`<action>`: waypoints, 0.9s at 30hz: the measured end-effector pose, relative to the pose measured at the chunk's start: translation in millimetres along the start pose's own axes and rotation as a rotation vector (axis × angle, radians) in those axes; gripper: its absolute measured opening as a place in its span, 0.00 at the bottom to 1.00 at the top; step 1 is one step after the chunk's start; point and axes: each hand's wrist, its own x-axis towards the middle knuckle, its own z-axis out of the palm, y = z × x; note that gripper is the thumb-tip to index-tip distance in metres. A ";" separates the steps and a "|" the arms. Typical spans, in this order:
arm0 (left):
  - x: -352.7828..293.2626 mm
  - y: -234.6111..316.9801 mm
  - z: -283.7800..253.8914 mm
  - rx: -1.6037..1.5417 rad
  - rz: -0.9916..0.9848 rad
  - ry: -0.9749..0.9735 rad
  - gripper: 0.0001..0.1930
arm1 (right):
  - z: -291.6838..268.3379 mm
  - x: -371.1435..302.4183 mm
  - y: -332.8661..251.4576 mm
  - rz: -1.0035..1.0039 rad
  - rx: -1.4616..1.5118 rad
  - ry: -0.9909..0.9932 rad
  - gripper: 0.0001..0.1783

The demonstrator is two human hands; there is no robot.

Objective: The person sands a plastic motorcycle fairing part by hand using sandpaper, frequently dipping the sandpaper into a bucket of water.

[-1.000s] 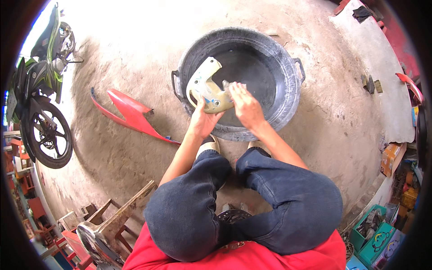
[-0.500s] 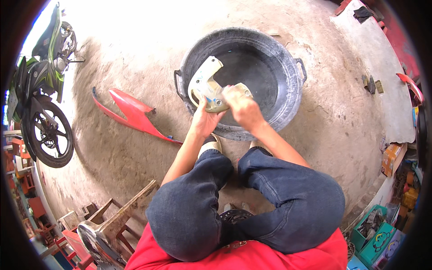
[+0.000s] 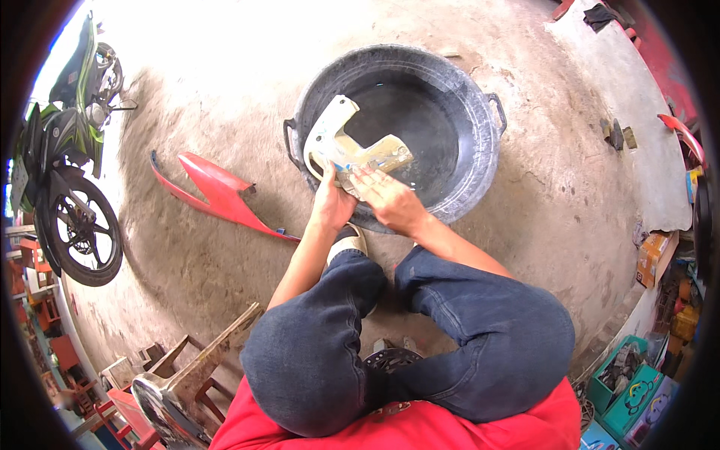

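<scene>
A cream, angled plastic motorcycle panel (image 3: 341, 144) with blue and dark marks is tilted over the near left part of a black tub (image 3: 474, 176). My left hand (image 3: 331, 204) grips the panel's near lower edge, its thumb lying on the upper face. On the panel's near side, my right hand (image 3: 390, 201) rests with its fingers stretched out flat side by side. Whether anything thin lies under those fingers is hidden. Dark liquid (image 3: 409, 112) seems to fill the bottom of the tub.
A red motorcycle fairing (image 3: 214, 187) lies on the concrete floor left of the tub. A motorcycle (image 3: 79, 210) stands at the far left. Near left is a worn wooden stool (image 3: 187, 375). Green boxes (image 3: 626, 390) and other clutter line the right side.
My right hand has drawn back toward me and left along the panel, its curled fingers now straightened. The panel is tilted slightly differently, still in my left hand.
</scene>
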 end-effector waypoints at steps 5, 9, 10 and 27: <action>0.6 -3.2 8.7 0.000 -0.024 0.025 0.30 | -6.9 10.5 26.1 0.309 0.075 0.077 0.23; 2.0 0.7 -3.2 -0.016 -0.003 0.024 0.31 | 3.2 9.9 -4.7 0.050 0.067 -0.065 0.24; 3.4 -2.8 1.3 -0.027 0.002 -0.018 0.31 | 0.7 7.3 3.8 0.016 0.072 -0.090 0.24; 4.9 -0.6 -9.3 -0.035 0.013 -0.027 0.33 | 2.2 7.6 -10.9 0.022 0.033 -0.054 0.24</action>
